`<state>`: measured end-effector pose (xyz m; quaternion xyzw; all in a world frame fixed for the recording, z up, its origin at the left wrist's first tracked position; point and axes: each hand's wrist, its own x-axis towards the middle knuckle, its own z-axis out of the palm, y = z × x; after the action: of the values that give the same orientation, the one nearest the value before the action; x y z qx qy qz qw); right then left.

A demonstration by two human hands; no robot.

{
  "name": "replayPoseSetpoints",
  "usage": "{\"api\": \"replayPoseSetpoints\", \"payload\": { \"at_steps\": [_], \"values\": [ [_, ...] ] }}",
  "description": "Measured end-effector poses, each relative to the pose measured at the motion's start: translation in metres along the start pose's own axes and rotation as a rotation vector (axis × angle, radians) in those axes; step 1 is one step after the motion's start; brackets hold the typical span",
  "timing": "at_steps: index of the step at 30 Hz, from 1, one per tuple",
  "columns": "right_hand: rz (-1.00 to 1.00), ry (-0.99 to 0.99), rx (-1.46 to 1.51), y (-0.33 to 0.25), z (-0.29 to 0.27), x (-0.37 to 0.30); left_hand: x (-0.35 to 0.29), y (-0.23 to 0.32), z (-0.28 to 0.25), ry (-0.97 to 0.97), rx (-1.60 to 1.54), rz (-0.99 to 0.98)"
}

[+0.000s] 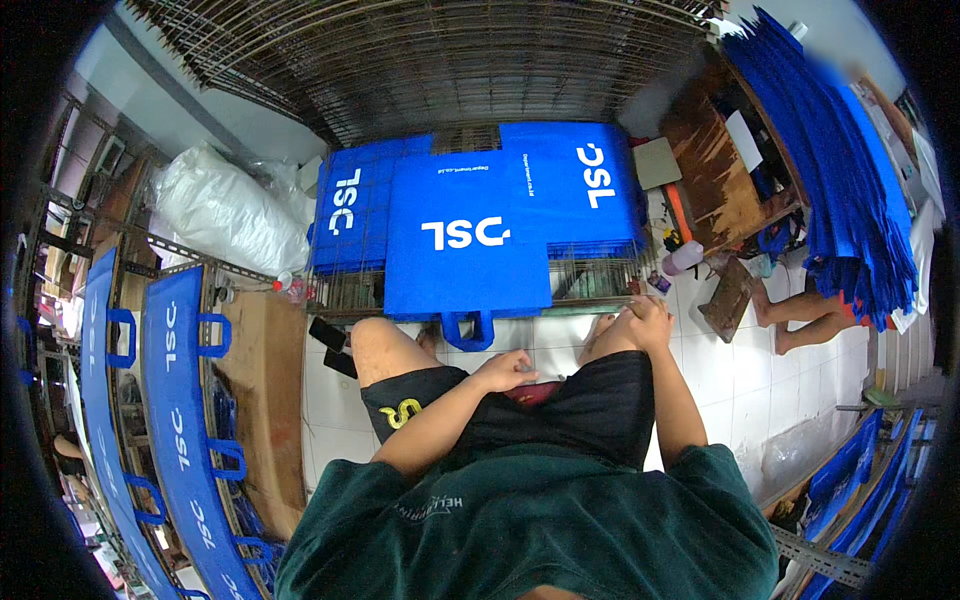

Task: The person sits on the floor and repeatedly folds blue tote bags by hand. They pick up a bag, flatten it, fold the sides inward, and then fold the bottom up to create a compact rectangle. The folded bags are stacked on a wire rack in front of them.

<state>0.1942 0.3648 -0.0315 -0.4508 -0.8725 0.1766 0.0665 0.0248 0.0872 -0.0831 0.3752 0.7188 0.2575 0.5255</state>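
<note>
My left hand (503, 371) rests over my left thigh with its fingers curled together; a small greyish thing may be at its fingertips, too small to name. At my right knee, my right hand (650, 322) has bent, closed fingers, and whatever they might hold cannot be made out. In front of me lies a blue fabric bag (450, 280) with white print, its loop handle (468, 332) hanging toward me. Neither hand touches it. Behind it, to either side, are a left blue bag pile (385, 165) and a right blue bag pile (570, 190), on wire racks.
Stacked wire racks (420, 60) rise beyond the bags. A white plastic-wrapped bundle (225, 210) sits at left, above printed blue panels (170, 380) on racks. At right are a bottle (683, 258), a wooden block (727, 300), hanging blue fabric (840, 190) and another person's legs (800, 318).
</note>
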Motion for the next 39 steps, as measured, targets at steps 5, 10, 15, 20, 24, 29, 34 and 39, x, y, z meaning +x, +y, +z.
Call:
{"api": "replayPoseSetpoints", "payload": {
  "at_steps": [5, 10, 15, 20, 24, 29, 34, 39],
  "values": [
    [0.017, -0.017, -0.011, 0.001, 0.0, 0.0, -0.001, -0.003, 0.003, 0.051, 0.002, 0.028],
    [0.027, 0.014, -0.022, -0.006, -0.007, -0.004, 0.0, -0.003, 0.004, 0.029, 0.008, 0.024],
    [0.018, 0.029, 0.014, 0.0, -0.006, -0.003, 0.0, -0.005, 0.003, 0.021, -0.004, -0.006],
    [0.02, 0.03, 0.016, 0.0, -0.004, -0.007, -0.004, 0.001, 0.002, 0.035, 0.018, 0.001],
    [0.027, -0.006, 0.028, -0.005, -0.011, -0.011, -0.007, 0.0, 0.004, 0.064, 0.045, 0.016],
    [0.023, -0.007, 0.055, -0.001, -0.013, -0.012, -0.008, 0.002, 0.004, 0.041, 0.032, 0.01],
    [0.001, 0.007, 0.032, 0.007, -0.01, -0.013, -0.007, 0.001, 0.013, 0.051, 0.063, 0.007],
    [-0.003, 0.018, 0.074, 0.012, -0.012, -0.017, -0.013, 0.016, 0.012, 0.06, 0.068, 0.008]
  ]
}}
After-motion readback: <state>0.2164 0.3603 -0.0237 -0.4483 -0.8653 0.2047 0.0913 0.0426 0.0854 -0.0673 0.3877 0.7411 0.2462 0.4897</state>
